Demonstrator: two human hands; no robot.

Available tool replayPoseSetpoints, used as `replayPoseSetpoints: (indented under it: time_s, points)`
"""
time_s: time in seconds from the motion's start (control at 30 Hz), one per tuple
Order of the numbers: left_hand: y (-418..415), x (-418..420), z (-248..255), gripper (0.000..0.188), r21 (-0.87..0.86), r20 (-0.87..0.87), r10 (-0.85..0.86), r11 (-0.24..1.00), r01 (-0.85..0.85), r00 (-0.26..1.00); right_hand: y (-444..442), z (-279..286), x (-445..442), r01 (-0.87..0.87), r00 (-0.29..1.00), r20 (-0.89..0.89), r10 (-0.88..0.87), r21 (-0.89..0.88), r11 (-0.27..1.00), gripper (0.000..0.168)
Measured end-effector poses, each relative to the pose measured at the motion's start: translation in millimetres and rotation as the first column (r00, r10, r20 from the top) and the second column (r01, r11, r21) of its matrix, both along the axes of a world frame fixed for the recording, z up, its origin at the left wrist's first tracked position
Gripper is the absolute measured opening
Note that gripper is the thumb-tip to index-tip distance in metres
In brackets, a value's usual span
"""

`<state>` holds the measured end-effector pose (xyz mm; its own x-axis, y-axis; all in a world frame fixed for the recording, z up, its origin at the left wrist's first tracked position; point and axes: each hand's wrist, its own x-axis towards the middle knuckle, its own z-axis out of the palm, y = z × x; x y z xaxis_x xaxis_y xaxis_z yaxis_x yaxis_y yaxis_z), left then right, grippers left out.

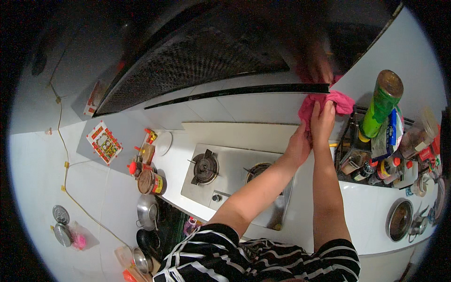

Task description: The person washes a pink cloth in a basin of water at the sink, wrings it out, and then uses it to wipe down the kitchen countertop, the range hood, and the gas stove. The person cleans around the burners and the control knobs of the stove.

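Note:
Both my hands reach up to the right end of the range hood's dark lower edge [246, 91]. A pink cloth [341, 102] is bunched around that corner. My right hand [323, 121] presses its fingers into the cloth. Just to its left and lower, my left hand [299, 144] also grips the cloth, its fingers partly hidden behind the right hand and the folds. The hood's glossy dark panel [225, 46] reflects the cloth and a hand. Below my arms lies a steel two-burner gas stove [229, 169], its right burner partly covered by my left forearm.
On the right, a black rack [347, 149] holds a green bottle [375, 112], a blue-and-white bag [387, 135] and several condiment bottles. A round metal pan [400, 220] sits on the white counter [366, 204]. Jars [149, 181] and a white plate [163, 143] stand left of the stove.

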<state>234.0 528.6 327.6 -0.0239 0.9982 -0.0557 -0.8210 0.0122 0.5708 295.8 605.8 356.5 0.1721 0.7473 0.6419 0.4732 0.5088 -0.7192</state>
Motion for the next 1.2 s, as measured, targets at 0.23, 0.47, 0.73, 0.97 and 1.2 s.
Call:
replayPoseSetpoints:
  time_s: [0.23, 0.47, 0.73, 0.97, 1.2]
  points:
    - [3.6, 2.9, -59.2, 0.047, -0.221, 0.058, -0.039, 0.974, 0.051, 0.998, 3.5, -104.3, -1.7, 0.046, 0.981, 0.195, 0.006, -0.264, 0.963, 0.020]
    - [-5.1, 20.1, -52.8, 0.043, -0.243, 0.056, -0.124, 0.961, 0.134, 0.991, 6.3, -127.8, 24.7, 0.021, 0.985, 0.162, 0.056, -0.436, 0.900, 0.031]
    - [-4.8, 25.1, 22.8, 0.043, -0.027, -0.207, 0.121, 0.991, -0.129, 0.971, -5.0, -5.1, 23.8, -0.029, 0.993, -0.114, 0.030, 0.009, 1.000, 0.047]
    - [33.5, 20.8, 3.8, 0.049, -0.161, -0.410, 0.070, 0.976, -0.148, 0.909, 6.5, -52.0, 15.2, 0.057, 0.995, 0.087, -0.050, -0.083, 0.995, 0.019]
    - [53.3, 20.9, -49.3, 0.043, -0.544, -0.394, -0.194, 0.837, -0.058, 0.898, 7.2, -151.2, 15.1, 0.058, 0.995, 0.097, -0.017, -0.441, 0.895, 0.025]
